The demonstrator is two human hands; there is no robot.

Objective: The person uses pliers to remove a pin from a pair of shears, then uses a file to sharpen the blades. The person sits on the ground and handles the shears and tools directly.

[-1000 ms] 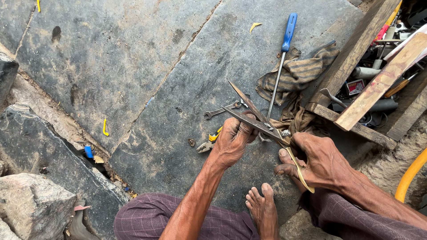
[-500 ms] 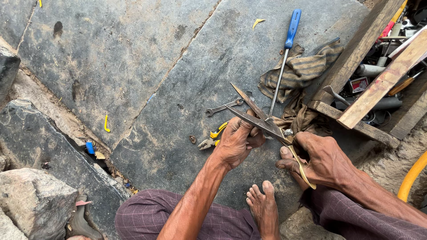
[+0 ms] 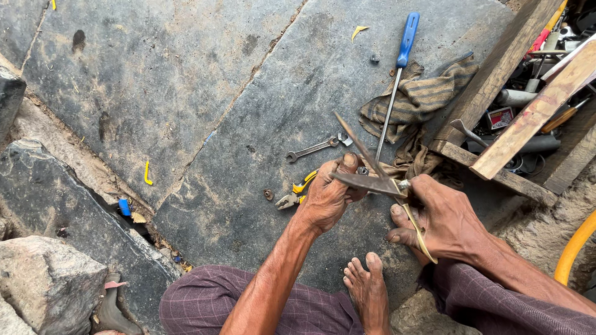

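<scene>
Above the grey stone slab floor (image 3: 186,93), the left hand (image 3: 326,195) has its fingers pinching a rusty open metal shears blade (image 3: 366,181); the right hand (image 3: 444,217) wraps fingers around its yellowish handle (image 3: 421,236). Yellow-handled pliers (image 3: 295,193) lie just beside the left hand.

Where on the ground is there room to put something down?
The stone slab is bare at upper left, beyond the wrench and pliers. It is crowded by the cloth, screwdriver and wooden box.
</scene>
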